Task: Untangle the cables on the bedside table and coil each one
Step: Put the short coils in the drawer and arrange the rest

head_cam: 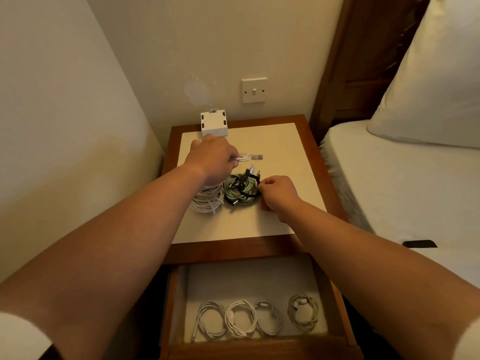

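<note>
Two cables (240,189) between both hands' fingers (261,188).

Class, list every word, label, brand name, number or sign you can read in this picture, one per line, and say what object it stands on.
None can be read.
White box at the back of the bedside table: plain faces, no print visible.
Wall switch: no marking visible.
White cable plug held out from the left hand: too small to show any marking.

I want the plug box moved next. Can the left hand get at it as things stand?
Probably yes: the left hand is just before the box with nothing between, but it grips a white cable.
</note>
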